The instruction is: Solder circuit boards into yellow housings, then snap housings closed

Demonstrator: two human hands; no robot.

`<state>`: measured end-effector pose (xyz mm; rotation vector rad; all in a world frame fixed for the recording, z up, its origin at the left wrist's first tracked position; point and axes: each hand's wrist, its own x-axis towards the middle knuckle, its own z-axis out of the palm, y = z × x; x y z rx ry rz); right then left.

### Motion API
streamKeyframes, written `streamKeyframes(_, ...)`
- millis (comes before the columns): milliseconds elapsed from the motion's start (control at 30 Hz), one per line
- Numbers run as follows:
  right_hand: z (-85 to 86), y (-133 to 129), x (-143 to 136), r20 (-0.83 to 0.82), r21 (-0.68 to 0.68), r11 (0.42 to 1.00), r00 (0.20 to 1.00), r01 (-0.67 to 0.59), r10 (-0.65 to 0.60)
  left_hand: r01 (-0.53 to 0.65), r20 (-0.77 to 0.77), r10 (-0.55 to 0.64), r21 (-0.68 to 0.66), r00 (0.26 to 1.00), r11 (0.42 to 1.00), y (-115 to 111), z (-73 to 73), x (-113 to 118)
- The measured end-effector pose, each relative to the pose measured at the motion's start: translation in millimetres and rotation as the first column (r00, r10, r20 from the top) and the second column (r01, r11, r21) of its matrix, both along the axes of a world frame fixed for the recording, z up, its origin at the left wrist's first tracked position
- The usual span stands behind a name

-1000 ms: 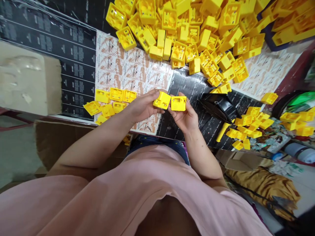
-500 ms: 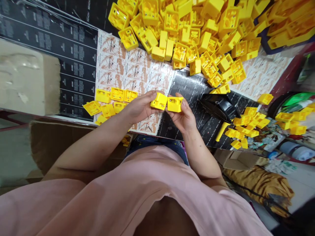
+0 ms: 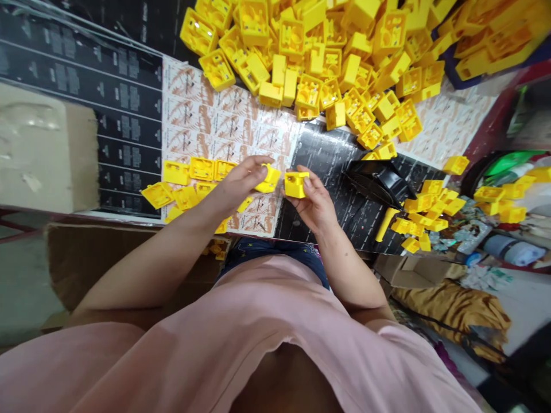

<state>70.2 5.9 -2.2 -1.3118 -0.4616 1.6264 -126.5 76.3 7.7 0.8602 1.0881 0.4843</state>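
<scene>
My left hand (image 3: pixel 241 182) is closed on a small yellow plastic casing (image 3: pixel 267 179), gripped between thumb and fingers. A second yellow plastic casing (image 3: pixel 296 184) sits in my right hand (image 3: pixel 316 201), its hollow side partly showing. A narrow gap separates the two casings, held above the table near its front edge. Under and beside my left forearm lie several similar casings (image 3: pixel 175 172) on printed paper (image 3: pixel 189 115). My fingers cover part of each held piece.
A large heap of yellow casings (image 3: pixel 310 92) covers the table's far side. To the right stand a black tray-like part (image 3: pixel 379 180), a yellow handle (image 3: pixel 386 225) and a smaller pile of yellow pieces (image 3: pixel 426 209). A beige block (image 3: pixel 43 143) is at far left.
The two casings, nearly touching before, are now farther apart. My left hand has moved slightly left and turned its casing. The whole view has shifted a little.
</scene>
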Motion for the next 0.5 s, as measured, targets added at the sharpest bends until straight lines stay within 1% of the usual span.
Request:
streamKeyframes(33, 3.4, -8, 7, 0.134, 0.032, 0.999, 0.991, -0.021, 0.017, 0.074, -0.159, -0.048, 0.162, 0.986, 0.984, 2, 2.7, -11)
streamKeyframes(67, 8.7, -17, 19, 0.313, 0.081, 0.996, 0.95, -0.042, 0.015, 0.186, -0.318, -0.082, 0.31, 0.944, 0.932, 4, 5.3, -23)
streamKeyframes(100, 15.8, -29, 34, 0.515, 0.132, 0.989, 0.857, -0.061, -0.016, 0.312, -0.459, -0.1, 0.413, 0.883, 0.856, 6, 7.5, -38)
streamKeyframes(133, 24.2, -41, 55, 0.708, 0.186, 0.979, 0.702, -0.079, -0.078, 0.43, -0.572, -0.11, 0.46, 0.813, 0.777, 8, 8.9, -52)
streamKeyframes(167, 33.2, -54, 79, 0.852, 0.234, 0.969, 0.496, -0.073, -0.169, 0.522, -0.662, -0.107, 0.471, 0.742, 0.711, 10, 9.2, -67)
streamKeyframes(200, 42.1, -65, 107, 0.936, 0.245, 0.969, 0.266, -0.028, -0.229, 0.588, -0.728, -0.098, 0.46, 0.679, 0.666, 11, 8.3, -80)
streamKeyframes(233, 50.3, -74, 137, 0.966, 0.25, 0.966, 0.046, 0.067, -0.253, 0.633, -0.774, -0.09, 0.438, 0.627, 0.639, 12, 6.3, -91)
streamKeyframes(267, 57.2, -81, 167, 0.955, 0.297, 0.944, -0.051, 0.146, -0.293, 0.657, -0.804, -0.084, 0.416, 0.589, 0.629, 11, 3.3, -101)
streamKeyframes(300, 62.8, -85, 197, 0.953, 0.301, 0.933, -0.084, 0.195, -0.29, 0.668, -0.819, -0.084, 0.398, 0.567, 0.629, 10, -0.3, -109)
streamKeyframes(333, 67.3, -88, 225, 0.957, 0.289, 0.925, -0.103, 0.245, -0.272, 0.669, -0.822, -0.092, 0.386, 0.561, 0.635, 8, -4.1, -115)
streamKeyframes(367, 71.1, -91, 249, 0.963, 0.269, 0.918, -0.109, 0.291, -0.248, 0.663, -0.816, -0.105, 0.379, 0.569, 0.645, 7, -7.6, -119)
streamKeyframes(400, 74.1, -94, 268, 0.972, 0.234, 0.914, -0.092, 0.331, -0.215, 0.65, -0.805, -0.113, 0.377, 0.583, 0.66, 5, -10.4, -123)
streamKeyframes(433, 76.5, -98, 282, 0.978, 0.206, 0.907, -0.084, 0.367, -0.189, 0.627, -0.792, -0.109, 0.383, 0.601, 0.678, 3, -12.1, -127)
streamKeyframes(467, 77.7, -101, 289, 0.986, 0.167, 0.911, -0.07, 0.377, -0.152, 0.602, -0.782, -0.094, 0.391, 0.617, 0.697, 1, -12.9, -131)
streamKeyframes(500, 77.2, -104, 289, 0.988, 0.154, 0.923, -0.048, 0.354, -0.147, 0.572, -0.776, -0.068, 0.399, 0.627, 0.717, -1, -12.7, -136)
